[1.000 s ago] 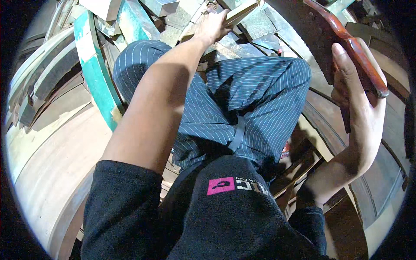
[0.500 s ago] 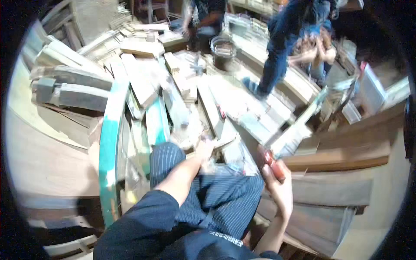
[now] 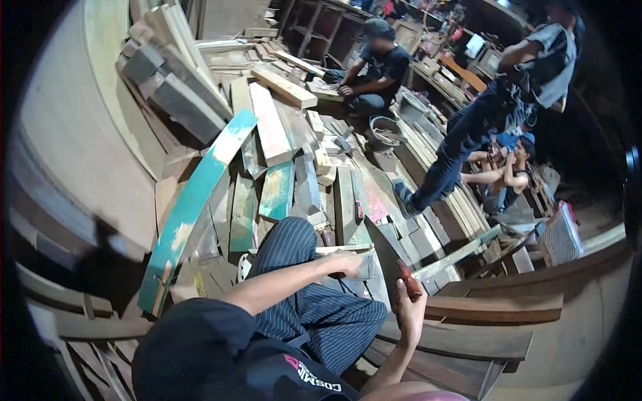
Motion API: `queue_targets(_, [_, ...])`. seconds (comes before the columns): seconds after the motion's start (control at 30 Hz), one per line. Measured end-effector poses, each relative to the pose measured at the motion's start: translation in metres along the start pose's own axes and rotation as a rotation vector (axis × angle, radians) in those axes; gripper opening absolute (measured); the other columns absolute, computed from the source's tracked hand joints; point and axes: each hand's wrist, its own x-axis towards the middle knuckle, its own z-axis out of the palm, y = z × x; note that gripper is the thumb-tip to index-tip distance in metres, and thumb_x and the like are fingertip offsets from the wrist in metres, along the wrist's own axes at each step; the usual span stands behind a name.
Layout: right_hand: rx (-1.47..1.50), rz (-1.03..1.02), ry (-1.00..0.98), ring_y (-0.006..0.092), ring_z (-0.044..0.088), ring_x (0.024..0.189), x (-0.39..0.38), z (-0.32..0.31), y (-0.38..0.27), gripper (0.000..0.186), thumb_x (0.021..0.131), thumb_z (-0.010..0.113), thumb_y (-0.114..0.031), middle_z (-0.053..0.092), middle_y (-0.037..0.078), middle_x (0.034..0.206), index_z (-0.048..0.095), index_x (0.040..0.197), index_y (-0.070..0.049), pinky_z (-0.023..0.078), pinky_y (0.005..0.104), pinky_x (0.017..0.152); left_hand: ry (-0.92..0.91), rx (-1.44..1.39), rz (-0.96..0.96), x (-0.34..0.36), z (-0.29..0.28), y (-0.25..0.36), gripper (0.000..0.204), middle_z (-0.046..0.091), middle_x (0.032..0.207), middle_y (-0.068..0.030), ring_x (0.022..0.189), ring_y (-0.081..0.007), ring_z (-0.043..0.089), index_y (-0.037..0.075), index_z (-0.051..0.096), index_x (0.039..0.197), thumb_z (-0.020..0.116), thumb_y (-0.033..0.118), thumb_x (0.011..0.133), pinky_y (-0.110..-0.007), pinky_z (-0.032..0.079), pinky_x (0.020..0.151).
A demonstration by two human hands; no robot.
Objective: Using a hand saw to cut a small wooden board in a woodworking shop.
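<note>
I sit in striped trousers among wood offcuts. My left hand (image 3: 344, 262) has its fingers closed on a light wooden strip (image 3: 336, 249) beyond my knees. My right hand (image 3: 408, 304) grips the reddish wooden handle (image 3: 408, 277) of a handsaw, whose dark blade (image 3: 383, 235) points forward among the boards. A red-handled tool (image 3: 358, 210) lies on a board ahead of me. A long turquoise painted board (image 3: 180, 227) lies diagonally to my left, beside shorter painted pieces (image 3: 274, 190).
A seated co-worker (image 3: 374, 73) works ahead, near a bucket (image 3: 386, 130) of scraps. A standing person (image 3: 495, 113) and another seated person (image 3: 511, 175) are at the right. Stacked boards (image 3: 177, 87) and curved panels (image 3: 87, 134) line the left. A cluttered bench (image 3: 445, 80) stands behind.
My view has lifted and widened, bringing the co-workers into frame. The saw, raised at upper right a second ago, now points forward lower down. My left hand stays on the wood.
</note>
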Motion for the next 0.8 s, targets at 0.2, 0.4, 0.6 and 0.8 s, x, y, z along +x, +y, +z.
queue_targets(0.2, [-0.028, -0.02, -0.004, 0.0087, 0.049, 0.07, 0.0, -0.005, 0.005, 0.029, 0.091, 0.065, -0.021, 0.058, 0.003, 0.079, 0.061, 0.107, 0.003, 0.041, 0.0257, 0.063, 0.374, -0.505, 0.886, -0.238, -0.077, 0.014, 0.033, 0.068, 0.105, -0.0164, 0.091, -0.0295, 0.067, 0.0, 0.062, 0.115, 0.067, 0.02, 0.089, -0.037, 0.052, 0.081])
queue_targets(0.4, [-0.111, 0.103, -0.019, 0.0137, 0.056, 0.08, 0.002, -0.005, 0.006, 0.036, 0.092, 0.066, -0.023, 0.062, 0.007, 0.09, 0.059, 0.115, 0.004, 0.047, 0.0302, 0.074, 1.385, -0.243, 1.183, -0.408, -0.087, 0.041, 0.038, 0.061, 0.094, -0.007, 0.074, -0.0159, 0.058, 0.008, 0.06, 0.109, 0.078, 0.023, 0.078, -0.032, 0.05, 0.061])
queue_targets(0.6, [-0.087, 0.147, -0.007, 0.0052, 0.048, 0.066, -0.001, 0.001, -0.011, 0.034, 0.093, 0.062, -0.017, 0.061, 0.003, 0.081, 0.061, 0.121, 0.002, 0.036, 0.0214, 0.056, 1.534, 0.022, 1.019, -0.42, -0.079, 0.053, 0.036, 0.061, 0.093, -0.0061, 0.076, -0.0163, 0.057, 0.009, 0.06, 0.107, 0.078, 0.021, 0.078, -0.032, 0.049, 0.063])
queue_targets(0.8, [-0.082, -0.003, 0.012, 0.0042, 0.047, 0.068, -0.006, 0.002, -0.018, 0.033, 0.093, 0.063, -0.018, 0.061, 0.0, 0.082, 0.061, 0.119, 0.002, 0.037, 0.0219, 0.057, 1.564, 0.082, 0.953, -0.42, -0.073, 0.044, 0.034, 0.06, 0.092, -0.0051, 0.078, -0.0166, 0.056, 0.01, 0.061, 0.105, 0.077, 0.02, 0.077, -0.032, 0.047, 0.065])
